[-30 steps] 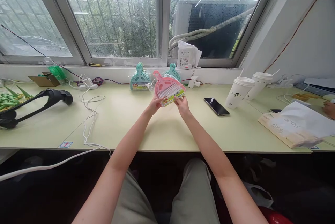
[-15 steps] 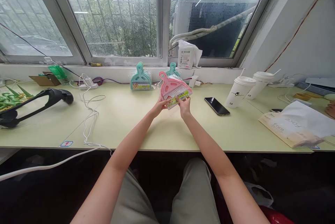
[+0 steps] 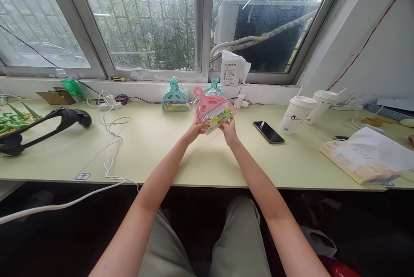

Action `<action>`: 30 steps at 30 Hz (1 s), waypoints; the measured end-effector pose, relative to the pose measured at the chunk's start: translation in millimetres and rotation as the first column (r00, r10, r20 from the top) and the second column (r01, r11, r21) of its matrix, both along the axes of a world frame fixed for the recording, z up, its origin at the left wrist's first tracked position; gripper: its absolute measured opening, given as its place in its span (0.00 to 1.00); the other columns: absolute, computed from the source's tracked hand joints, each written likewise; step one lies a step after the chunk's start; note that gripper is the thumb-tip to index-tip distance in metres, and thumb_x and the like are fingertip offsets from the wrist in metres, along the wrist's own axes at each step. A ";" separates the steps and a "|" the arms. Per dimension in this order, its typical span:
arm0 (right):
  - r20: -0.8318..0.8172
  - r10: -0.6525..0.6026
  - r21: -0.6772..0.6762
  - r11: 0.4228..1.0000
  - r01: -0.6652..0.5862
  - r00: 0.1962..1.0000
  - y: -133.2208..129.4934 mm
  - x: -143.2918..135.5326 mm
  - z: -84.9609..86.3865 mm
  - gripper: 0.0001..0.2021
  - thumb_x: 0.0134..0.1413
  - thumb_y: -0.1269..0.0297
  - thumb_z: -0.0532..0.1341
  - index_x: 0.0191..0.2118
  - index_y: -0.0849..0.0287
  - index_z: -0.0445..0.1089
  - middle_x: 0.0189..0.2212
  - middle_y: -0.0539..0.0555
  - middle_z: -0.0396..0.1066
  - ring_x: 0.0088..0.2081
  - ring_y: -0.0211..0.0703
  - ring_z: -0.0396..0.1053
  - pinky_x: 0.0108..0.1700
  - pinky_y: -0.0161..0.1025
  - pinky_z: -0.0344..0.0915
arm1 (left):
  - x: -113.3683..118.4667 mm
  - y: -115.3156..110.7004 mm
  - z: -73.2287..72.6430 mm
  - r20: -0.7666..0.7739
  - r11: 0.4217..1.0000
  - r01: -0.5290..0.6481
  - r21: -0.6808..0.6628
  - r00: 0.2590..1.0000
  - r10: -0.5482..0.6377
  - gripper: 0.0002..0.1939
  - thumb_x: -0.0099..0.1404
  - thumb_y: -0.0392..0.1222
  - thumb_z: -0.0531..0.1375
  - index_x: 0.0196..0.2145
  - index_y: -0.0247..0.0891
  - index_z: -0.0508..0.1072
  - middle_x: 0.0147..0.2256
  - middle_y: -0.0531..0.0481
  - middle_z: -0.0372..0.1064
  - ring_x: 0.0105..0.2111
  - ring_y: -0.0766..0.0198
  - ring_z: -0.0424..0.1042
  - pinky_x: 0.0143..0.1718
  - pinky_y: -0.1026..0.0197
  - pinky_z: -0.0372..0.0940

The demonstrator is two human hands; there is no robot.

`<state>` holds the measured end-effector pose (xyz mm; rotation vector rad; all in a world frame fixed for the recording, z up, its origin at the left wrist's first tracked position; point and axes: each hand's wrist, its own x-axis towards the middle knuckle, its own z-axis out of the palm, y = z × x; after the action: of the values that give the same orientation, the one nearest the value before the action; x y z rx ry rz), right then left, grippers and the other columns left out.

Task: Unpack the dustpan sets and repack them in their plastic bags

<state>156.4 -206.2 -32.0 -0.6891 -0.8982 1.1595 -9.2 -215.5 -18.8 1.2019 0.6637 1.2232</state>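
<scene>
A pink mini dustpan-and-brush set (image 3: 211, 106) in a clear wrapper with a yellow-green label is held above the pale green desk (image 3: 152, 152). My left hand (image 3: 196, 129) pinches its lower left edge and my right hand (image 3: 228, 128) pinches its lower right edge. The handle of the set points up and to the left. Two teal sets stand against the window ledge behind it, one (image 3: 175, 96) to the left and one (image 3: 214, 88) partly hidden by the pink set.
A black phone (image 3: 268, 132) lies right of my hands, with two white lidded cups (image 3: 297, 114) beyond. A paper bag (image 3: 365, 156) sits far right. At left are a white cable (image 3: 110, 139), a black handheld device (image 3: 42, 128) and green pieces (image 3: 13, 119).
The pink set has shifted slightly right and tilted, and my two hands have come closer together along its lower edge. At far right, another person's hand has left the view.
</scene>
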 end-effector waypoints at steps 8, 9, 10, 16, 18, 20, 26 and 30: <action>-0.062 -0.147 0.002 0.989 0.147 0.987 -2.5 2.6 0.6 0.19 0.41 0.66 0.68 0.43 0.56 0.66 0.44 0.55 0.74 0.47 0.45 0.73 0.49 0.46 0.73 | 4.2 -14.2 1.8 -0.177 0.940 0.339 -0.032 0.924 -0.339 0.36 0.53 0.44 0.70 0.58 0.45 0.63 0.55 0.37 0.68 0.49 0.48 0.73 0.47 0.47 0.69; -0.068 -0.151 0.002 0.988 0.151 0.986 -2.4 3.6 1.5 0.19 0.42 0.66 0.68 0.43 0.56 0.66 0.44 0.55 0.74 0.47 0.45 0.73 0.49 0.46 0.73 | 4.8 -14.9 2.0 -0.191 0.926 0.377 -0.034 0.906 -0.376 0.34 0.54 0.45 0.69 0.57 0.44 0.65 0.55 0.36 0.67 0.50 0.47 0.72 0.48 0.47 0.68; -0.075 -0.152 0.000 0.988 0.152 0.986 -2.2 4.5 2.3 0.19 0.42 0.67 0.67 0.43 0.56 0.67 0.43 0.55 0.74 0.47 0.45 0.73 0.49 0.46 0.73 | 5.3 -14.6 2.3 -0.188 0.921 0.388 -0.032 0.903 -0.387 0.32 0.54 0.47 0.69 0.56 0.43 0.67 0.55 0.36 0.67 0.52 0.47 0.71 0.49 0.47 0.67; -0.064 -0.112 0.013 0.994 0.113 0.992 -3.7 3.1 2.3 0.18 0.42 0.68 0.67 0.42 0.56 0.67 0.41 0.53 0.75 0.47 0.44 0.73 0.50 0.46 0.73 | 7.2 -3.9 2.3 -0.002 0.994 0.101 -0.033 0.995 -0.101 0.23 0.60 0.53 0.63 0.52 0.45 0.72 0.50 0.43 0.73 0.52 0.51 0.70 0.50 0.53 0.67; -0.058 -0.093 0.012 0.996 0.094 0.994 -4.4 1.6 1.6 0.17 0.41 0.68 0.68 0.40 0.56 0.66 0.41 0.53 0.75 0.47 0.44 0.73 0.50 0.47 0.73 | 7.5 -1.4 0.2 -0.009 0.999 0.053 -0.010 0.999 -0.053 0.27 0.57 0.49 0.66 0.54 0.45 0.70 0.49 0.45 0.73 0.50 0.53 0.72 0.48 0.55 0.68; -0.056 -0.088 -0.002 0.996 0.088 0.995 -4.2 1.2 1.2 0.17 0.41 0.68 0.68 0.39 0.56 0.66 0.40 0.52 0.75 0.46 0.44 0.74 0.50 0.47 0.73 | 7.7 0.1 -2.8 -0.043 0.999 0.034 -0.012 0.998 -0.035 0.30 0.54 0.47 0.68 0.55 0.45 0.69 0.49 0.45 0.74 0.47 0.54 0.73 0.44 0.56 0.69; -0.081 -0.083 -0.035 0.996 0.081 0.993 0.0 2.3 -1.9 0.16 0.41 0.70 0.67 0.38 0.56 0.65 0.40 0.52 0.75 0.45 0.43 0.74 0.51 0.46 0.72 | 8.2 1.0 -6.4 -0.088 0.999 0.004 -0.034 0.996 -0.007 0.33 0.53 0.47 0.68 0.56 0.45 0.66 0.48 0.44 0.74 0.43 0.55 0.75 0.38 0.57 0.71; -0.109 -0.075 -0.013 0.997 0.074 0.991 1.6 1.6 -6.2 0.17 0.40 0.69 0.68 0.40 0.56 0.66 0.42 0.53 0.75 0.44 0.43 0.75 0.52 0.46 0.72 | 8.3 -3.7 -1.8 -0.100 0.998 0.043 -0.040 0.994 -0.047 0.35 0.55 0.47 0.67 0.58 0.45 0.63 0.47 0.43 0.74 0.38 0.54 0.77 0.38 0.54 0.72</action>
<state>158.0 -204.6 -38.2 -0.6547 -0.7691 1.1244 -0.9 -219.3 -20.6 1.2465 0.7277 1.1135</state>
